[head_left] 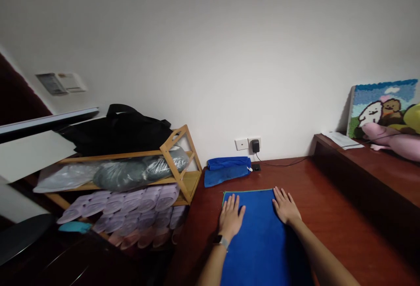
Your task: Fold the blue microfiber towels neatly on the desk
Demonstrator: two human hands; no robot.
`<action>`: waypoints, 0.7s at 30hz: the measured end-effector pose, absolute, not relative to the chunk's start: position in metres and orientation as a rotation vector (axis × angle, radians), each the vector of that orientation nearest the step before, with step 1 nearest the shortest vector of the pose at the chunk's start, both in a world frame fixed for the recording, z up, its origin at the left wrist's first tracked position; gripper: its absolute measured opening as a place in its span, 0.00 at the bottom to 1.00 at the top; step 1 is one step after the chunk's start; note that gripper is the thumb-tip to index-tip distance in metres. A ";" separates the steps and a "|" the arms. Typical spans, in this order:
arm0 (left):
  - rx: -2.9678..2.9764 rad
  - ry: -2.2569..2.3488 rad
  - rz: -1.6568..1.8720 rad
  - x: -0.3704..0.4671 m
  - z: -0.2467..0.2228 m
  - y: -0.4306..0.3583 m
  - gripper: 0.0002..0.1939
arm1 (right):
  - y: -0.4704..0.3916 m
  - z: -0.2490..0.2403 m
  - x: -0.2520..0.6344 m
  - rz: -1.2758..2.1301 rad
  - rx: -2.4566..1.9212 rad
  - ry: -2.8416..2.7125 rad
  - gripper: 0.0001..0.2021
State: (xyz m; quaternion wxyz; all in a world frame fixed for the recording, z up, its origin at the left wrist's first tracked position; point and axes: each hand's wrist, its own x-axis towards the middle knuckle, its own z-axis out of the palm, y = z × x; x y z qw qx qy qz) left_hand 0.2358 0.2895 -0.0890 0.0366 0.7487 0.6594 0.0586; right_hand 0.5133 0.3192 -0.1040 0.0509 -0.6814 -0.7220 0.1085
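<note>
A blue cloth [257, 233] with a green-stitched edge lies spread flat on the red-brown wooden desk [323, 203]. My left hand [231, 219] rests palm down on its left side near the far corner, fingers stretched out; a watch is on that wrist. Over the far right corner lies my right hand [286, 206], also flat with fingers spread, partly on the cloth and partly on the wood. Beyond the cloth, close to the wall, sits a folded blue cloth [227, 172] with a small white tag. The near end of the spread cloth runs out of view.
On the left, a wooden rack [183, 176] holds a black bag [121, 130], plastic-wrapped items and several lilac slippers [141, 200]. A black plug [255, 146] with a cord is in the wall socket. The raised right shelf [387, 159] carries papers, a pink plush toy [400, 144] and a picture.
</note>
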 end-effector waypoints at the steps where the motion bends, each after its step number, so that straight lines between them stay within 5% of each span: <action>1: 2.277 2.060 0.164 0.222 -0.089 0.288 0.39 | 0.319 -0.105 0.514 0.329 -2.072 -2.198 0.34; 21: 2.290 2.121 0.239 0.197 -0.100 0.279 0.38 | 0.259 -0.107 0.515 0.359 -2.116 -2.120 0.35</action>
